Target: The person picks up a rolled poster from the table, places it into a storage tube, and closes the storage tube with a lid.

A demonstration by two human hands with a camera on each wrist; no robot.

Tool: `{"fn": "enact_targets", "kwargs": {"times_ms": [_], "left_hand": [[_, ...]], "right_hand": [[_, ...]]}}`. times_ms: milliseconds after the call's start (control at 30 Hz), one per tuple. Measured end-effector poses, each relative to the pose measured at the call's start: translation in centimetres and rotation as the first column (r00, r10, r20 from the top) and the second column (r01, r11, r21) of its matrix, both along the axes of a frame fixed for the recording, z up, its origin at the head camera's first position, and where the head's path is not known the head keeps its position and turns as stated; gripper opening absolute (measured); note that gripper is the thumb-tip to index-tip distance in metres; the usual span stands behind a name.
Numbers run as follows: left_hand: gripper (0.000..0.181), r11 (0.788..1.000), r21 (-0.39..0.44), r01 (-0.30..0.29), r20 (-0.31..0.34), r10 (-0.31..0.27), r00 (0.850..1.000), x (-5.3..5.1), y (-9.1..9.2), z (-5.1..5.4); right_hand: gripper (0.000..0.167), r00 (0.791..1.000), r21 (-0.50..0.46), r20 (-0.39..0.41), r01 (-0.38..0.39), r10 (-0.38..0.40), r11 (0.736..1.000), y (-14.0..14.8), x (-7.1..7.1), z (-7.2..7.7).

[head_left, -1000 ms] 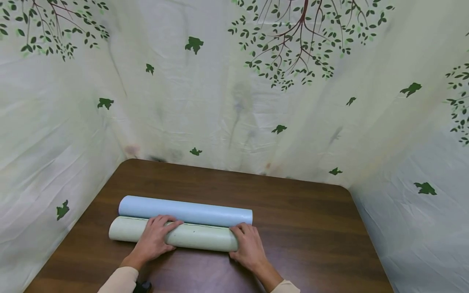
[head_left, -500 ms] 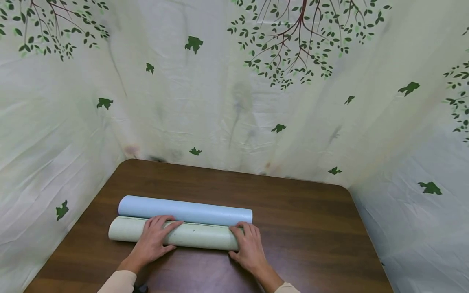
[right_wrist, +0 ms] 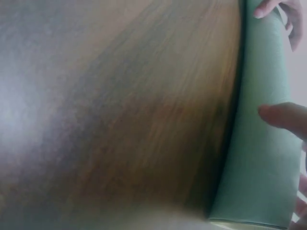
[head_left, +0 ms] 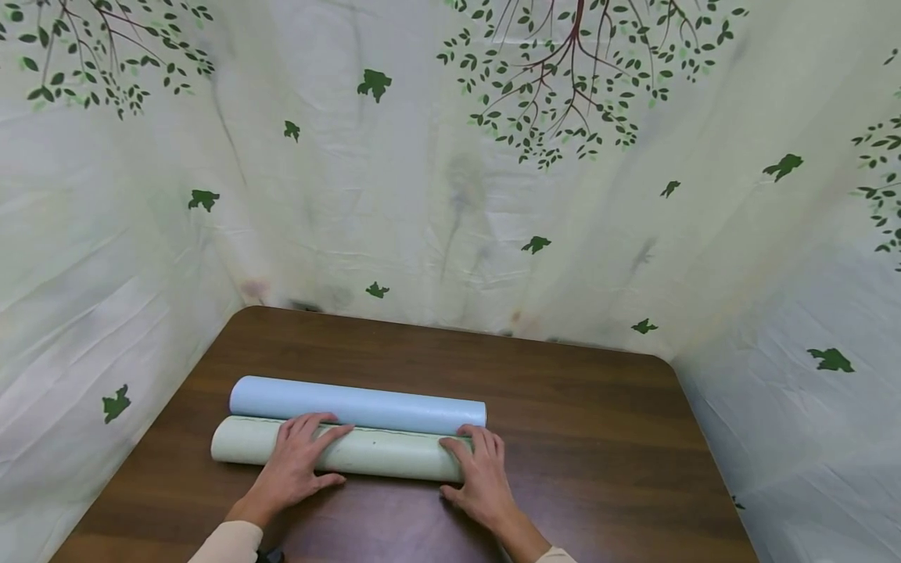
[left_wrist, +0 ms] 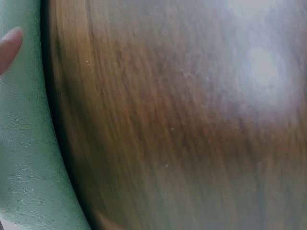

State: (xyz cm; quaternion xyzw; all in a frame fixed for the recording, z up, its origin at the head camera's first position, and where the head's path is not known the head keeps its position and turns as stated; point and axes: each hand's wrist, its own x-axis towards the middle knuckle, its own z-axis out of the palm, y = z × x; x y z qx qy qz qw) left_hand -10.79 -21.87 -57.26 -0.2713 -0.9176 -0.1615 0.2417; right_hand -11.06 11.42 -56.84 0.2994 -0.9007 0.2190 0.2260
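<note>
A pale green rolled mat (head_left: 394, 455), with a leather-like grain in the left wrist view, lies on the brown table. Right behind it a light blue roll (head_left: 359, 403) lies parallel. My left hand (head_left: 294, 461) rests over the green roll left of its middle, fingers across the top, thumb spread off its near side. Over the roll's right end lies my right hand (head_left: 482, 473), its fingers loosely bent and its thumb apart from the near side. The right wrist view shows the right thumb (right_wrist: 283, 117) in front of the green roll (right_wrist: 259, 158).
The wood-grain table (head_left: 598, 453) extends to the right and in front of the rolls. Whitish curtains (head_left: 422, 195) printed with leaves and branches hang around its back and sides.
Both thumbs have spread slightly away from the green roll's near side, and the right hand has shifted a little to the right. The two rolls have hardly moved.
</note>
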Motion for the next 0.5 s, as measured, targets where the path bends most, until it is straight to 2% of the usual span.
{"fn": "enact_targets", "kwargs": {"times_ms": [133, 267, 367, 500], "left_hand": [[0.082, 1.0, -0.015, 0.019, 0.013, -0.019, 1.0, -0.2, 0.2, 0.5], [0.08, 0.999, -0.032, 0.01, 0.023, -0.009, 1.0, -0.6, 0.2, 1.4], [0.077, 0.999, -0.028, -0.034, 0.033, 0.035, 0.999, -0.8, 0.0, 2.7], [0.076, 0.994, -0.016, -0.108, 0.075, 0.109, 0.991, -1.3, -0.8, 5.2]], "right_hand": [[0.074, 0.995, -0.049, 0.1, -0.014, 0.019, 0.999, 1.2, -0.2, 0.9], [0.074, 0.975, -0.099, 0.22, 0.007, 0.015, 0.995, 3.5, -0.8, 2.4], [0.076, 0.962, -0.074, 0.27, 0.061, -0.039, 0.995, 5.2, -1.4, 3.6], [0.082, 0.945, 0.037, 0.29, 0.147, -0.151, 0.989, 7.1, -2.5, 5.2]]}}
